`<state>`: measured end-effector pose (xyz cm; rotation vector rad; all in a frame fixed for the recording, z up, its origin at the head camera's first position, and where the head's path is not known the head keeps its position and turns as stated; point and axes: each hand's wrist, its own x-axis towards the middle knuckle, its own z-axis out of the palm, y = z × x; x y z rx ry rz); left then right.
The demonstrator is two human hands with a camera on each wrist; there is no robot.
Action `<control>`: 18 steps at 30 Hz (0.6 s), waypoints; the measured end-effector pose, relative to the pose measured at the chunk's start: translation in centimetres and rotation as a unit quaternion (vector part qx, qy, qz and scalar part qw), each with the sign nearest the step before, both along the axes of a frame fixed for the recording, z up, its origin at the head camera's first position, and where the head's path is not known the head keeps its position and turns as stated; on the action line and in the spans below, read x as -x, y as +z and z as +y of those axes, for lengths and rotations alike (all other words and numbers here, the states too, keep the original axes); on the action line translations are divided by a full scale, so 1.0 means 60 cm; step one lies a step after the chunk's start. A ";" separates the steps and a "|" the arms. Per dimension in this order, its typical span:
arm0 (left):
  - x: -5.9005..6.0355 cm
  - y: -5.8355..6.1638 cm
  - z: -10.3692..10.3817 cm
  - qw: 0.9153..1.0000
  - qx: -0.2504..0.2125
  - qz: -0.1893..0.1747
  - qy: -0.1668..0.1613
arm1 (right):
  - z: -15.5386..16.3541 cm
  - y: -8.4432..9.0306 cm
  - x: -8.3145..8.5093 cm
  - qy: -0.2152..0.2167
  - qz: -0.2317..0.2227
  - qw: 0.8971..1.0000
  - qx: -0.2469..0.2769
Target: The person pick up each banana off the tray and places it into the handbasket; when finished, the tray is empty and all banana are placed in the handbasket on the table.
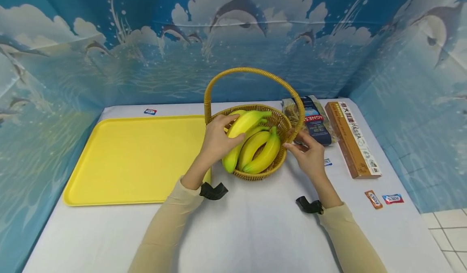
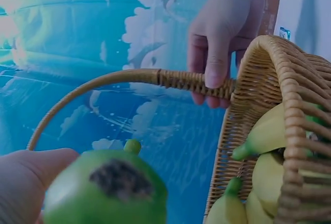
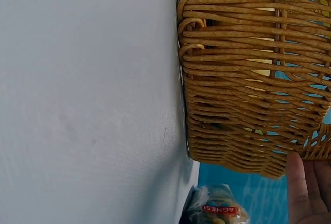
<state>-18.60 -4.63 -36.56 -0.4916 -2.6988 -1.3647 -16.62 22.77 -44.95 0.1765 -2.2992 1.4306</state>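
Note:
A wicker basket with a tall arched handle stands at the middle of the table, with several yellow bananas in it. My left hand grips one banana over the basket's left side, thumb and fingers on opposite sides. That banana's green, dark-spotted end looms close in the left wrist view. At the basket's right side, my right hand holds the handle's lower end, thumb and fingers round it. Only the fingers show beside the wicker in the right wrist view.
Left of the basket lies a yellow tray. Behind my right hand are a pasta bag and a brown pasta box. Small wrapped packets lie at the right, another packet behind the tray. A dolphin-print curtain surrounds the table.

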 end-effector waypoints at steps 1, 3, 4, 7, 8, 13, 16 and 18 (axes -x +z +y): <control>0.004 -0.001 0.008 1.000 0.005 0.003 -0.002 | 0.000 -0.001 0.000 0.001 0.001 1.000 0.000; 0.012 -0.004 0.022 1.000 0.014 0.006 -0.008 | 0.000 -0.001 0.000 0.002 0.003 1.000 -0.001; 0.017 -0.006 0.028 1.000 0.020 0.010 -0.010 | 0.000 -0.001 0.000 0.002 0.003 1.000 -0.002; 0.029 -0.017 0.045 0.999 0.037 0.018 -0.015 | 0.001 0.000 0.001 0.001 0.002 1.000 -0.006; 0.034 -0.022 0.050 0.999 0.046 0.018 -0.016 | 0.002 0.000 0.001 0.000 0.001 1.000 -0.006; 0.050 -0.052 0.072 0.997 0.081 -0.002 -0.016 | 0.000 0.002 0.000 0.001 0.000 1.000 -0.001; 0.054 -0.065 0.082 0.995 0.101 -0.013 -0.013 | -0.001 0.002 0.001 0.008 0.008 1.000 0.006; 0.054 -0.072 0.087 0.993 0.119 -0.012 -0.009 | -0.001 0.002 0.001 0.011 0.013 1.000 0.009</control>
